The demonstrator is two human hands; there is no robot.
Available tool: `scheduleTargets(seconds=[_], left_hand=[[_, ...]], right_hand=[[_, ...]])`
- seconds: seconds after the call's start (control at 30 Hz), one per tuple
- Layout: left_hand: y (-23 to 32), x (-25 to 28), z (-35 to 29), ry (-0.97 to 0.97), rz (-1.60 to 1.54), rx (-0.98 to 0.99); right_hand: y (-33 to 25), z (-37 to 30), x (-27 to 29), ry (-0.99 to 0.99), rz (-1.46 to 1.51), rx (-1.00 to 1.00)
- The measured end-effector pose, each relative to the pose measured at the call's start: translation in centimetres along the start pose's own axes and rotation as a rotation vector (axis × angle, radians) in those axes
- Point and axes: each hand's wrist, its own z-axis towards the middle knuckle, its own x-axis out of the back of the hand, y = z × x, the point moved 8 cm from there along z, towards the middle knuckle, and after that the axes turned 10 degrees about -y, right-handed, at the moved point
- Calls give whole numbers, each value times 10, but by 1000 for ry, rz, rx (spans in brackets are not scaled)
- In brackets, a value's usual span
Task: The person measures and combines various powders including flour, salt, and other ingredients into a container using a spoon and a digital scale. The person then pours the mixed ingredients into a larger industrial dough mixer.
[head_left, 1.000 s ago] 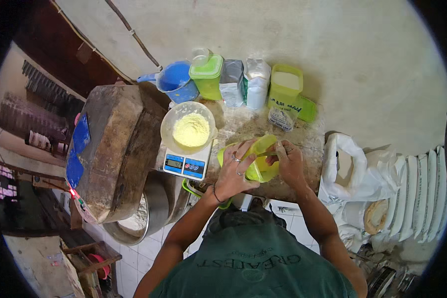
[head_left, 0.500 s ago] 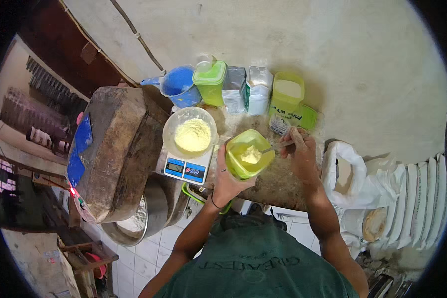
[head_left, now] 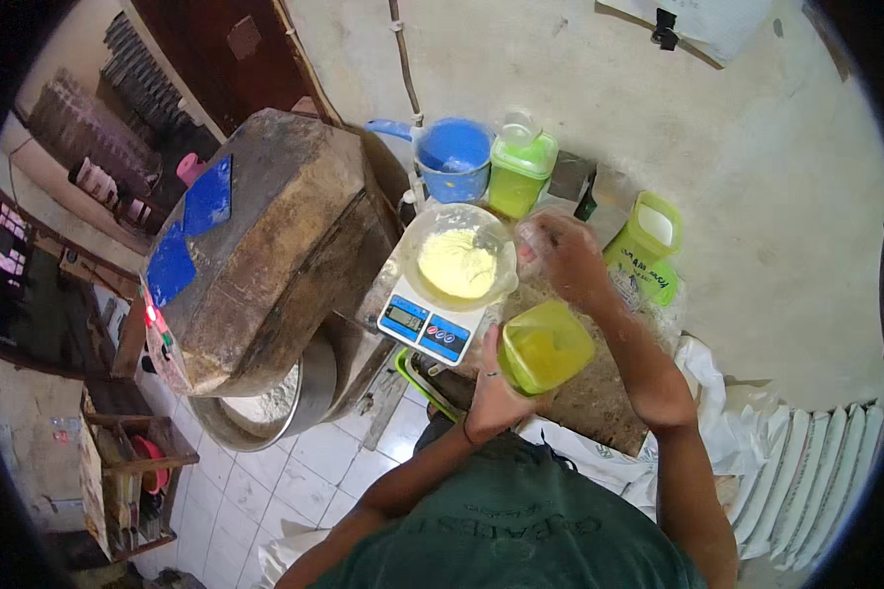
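Head view shows our left hand [head_left: 498, 398] holding the green tub [head_left: 548, 348] near the scale [head_left: 430, 326]. Our blurry right hand [head_left: 562, 247] is by the powder bowl [head_left: 503, 263]; we can't tell if it holds something.

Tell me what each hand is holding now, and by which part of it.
The left hand holds the yellow-green container by its left side. The right hand is blurred beside the bowl; whether it holds anything cannot be told.

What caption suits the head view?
Left hand grips green tub; right hand beside bowl of yellow powder on scale.
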Motion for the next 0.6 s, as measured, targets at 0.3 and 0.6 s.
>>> scheduleTargets(seconds=[0.3, 0.6], left_hand=[[9, 6, 21, -181, 197, -23], [26, -36, 26, -310, 724, -480]], right_hand=[[-68, -95, 71, -22, -41, 500], [53, -141, 19, 3, -69, 72]])
